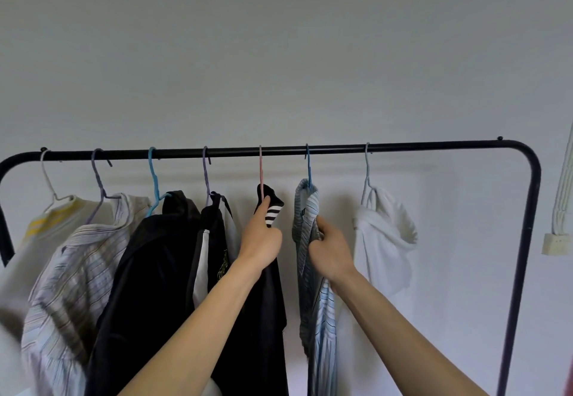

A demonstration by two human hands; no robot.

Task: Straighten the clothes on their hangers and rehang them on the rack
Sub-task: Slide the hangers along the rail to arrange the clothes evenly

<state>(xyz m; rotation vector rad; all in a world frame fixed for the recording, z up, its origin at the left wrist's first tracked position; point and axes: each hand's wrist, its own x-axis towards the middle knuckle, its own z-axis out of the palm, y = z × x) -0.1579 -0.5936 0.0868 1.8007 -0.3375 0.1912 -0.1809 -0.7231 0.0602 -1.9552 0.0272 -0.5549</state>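
left hand (260,240) grips the black top (269,287) below its pink hanger (261,169); right hand (330,256) pinches the striped shirt (305,209) at 3 o'clock; both hang mid-rack (403,146); straightening underway; next, probably square the shoulders.

Yellow print on the black garment (214,259) is unreadable.

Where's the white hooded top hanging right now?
The white hooded top hangs last on the right of the rack, beside the blue striped shirt the right hand holds.
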